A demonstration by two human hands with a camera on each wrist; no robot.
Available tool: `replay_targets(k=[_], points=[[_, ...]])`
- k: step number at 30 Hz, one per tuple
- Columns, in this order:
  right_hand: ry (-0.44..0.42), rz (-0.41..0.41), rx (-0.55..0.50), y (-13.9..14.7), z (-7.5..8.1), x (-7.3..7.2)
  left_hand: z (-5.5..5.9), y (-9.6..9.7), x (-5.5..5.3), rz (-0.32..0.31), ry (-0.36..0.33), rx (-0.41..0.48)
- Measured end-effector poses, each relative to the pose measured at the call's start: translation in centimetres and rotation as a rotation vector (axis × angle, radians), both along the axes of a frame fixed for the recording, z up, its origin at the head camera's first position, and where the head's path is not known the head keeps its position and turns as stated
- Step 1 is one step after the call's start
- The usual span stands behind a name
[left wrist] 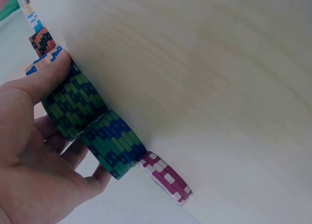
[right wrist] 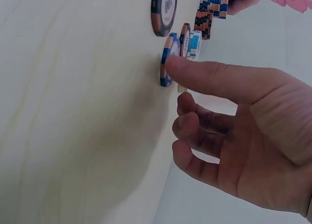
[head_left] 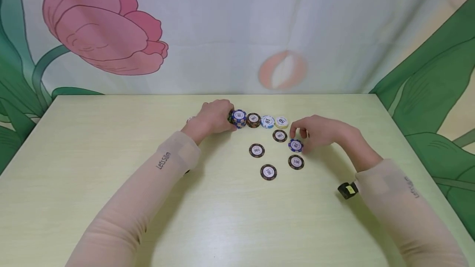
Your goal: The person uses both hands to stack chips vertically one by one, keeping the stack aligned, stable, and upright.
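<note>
My left hand [head_left: 215, 115] grips a stack of blue poker chips [head_left: 239, 118] at the left part of a row. In the left wrist view its thumb lies on that stack, and its fingers pass behind a dark green stack [left wrist: 75, 106]. A green-and-blue stack [left wrist: 114, 143] and a short pink-and-white stack [left wrist: 166, 179] continue the row. My right hand [head_left: 322, 130] hovers with loosely bent fingers around a single blue chip [head_left: 295, 145] on the table. Its thumb tip overlaps this chip in the right wrist view, and nothing sits between its fingers.
Rightward in the row stand a black-and-orange stack [head_left: 253, 120], a light blue stack [head_left: 267, 121] and a yellow stack [head_left: 281, 122]. Several loose black chips, one a black chip [head_left: 269, 172], lie on the table [head_left: 222, 217]. A printed curtain [head_left: 208, 32] hangs behind.
</note>
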State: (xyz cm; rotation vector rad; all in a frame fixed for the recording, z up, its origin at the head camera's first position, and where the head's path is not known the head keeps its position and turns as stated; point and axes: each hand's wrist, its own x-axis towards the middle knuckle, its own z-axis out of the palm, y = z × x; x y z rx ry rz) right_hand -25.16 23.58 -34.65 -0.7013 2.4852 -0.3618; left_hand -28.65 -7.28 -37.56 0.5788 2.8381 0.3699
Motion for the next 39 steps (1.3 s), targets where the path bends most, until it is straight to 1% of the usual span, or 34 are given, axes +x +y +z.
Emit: replay_targets(k=[6,12,20,25,30,39], points=[[0.027,-0.003,-0.017,0.0,-0.6,-0.1,0.0,0.0,0.0,0.000,0.002,0.004],[0.025,-0.007,-0.025,-0.1,-0.9,0.0,-0.2,0.0,0.0,0.001,0.013,0.006],[0.043,0.047,-0.071,-0.1,-1.2,0.0,-0.2,0.0,0.1,-0.003,0.013,0.005],[0.070,0.052,-0.061,-0.2,-1.4,-0.1,-0.1,-0.1,0.0,-0.004,0.011,-0.002],[0.078,0.058,-0.060,-0.3,-1.6,-0.1,0.1,0.0,0.1,0.001,0.005,-0.006],[0.136,0.074,0.005,-0.4,-2.0,-0.1,0.1,0.0,0.1,0.002,-0.002,-0.004]])
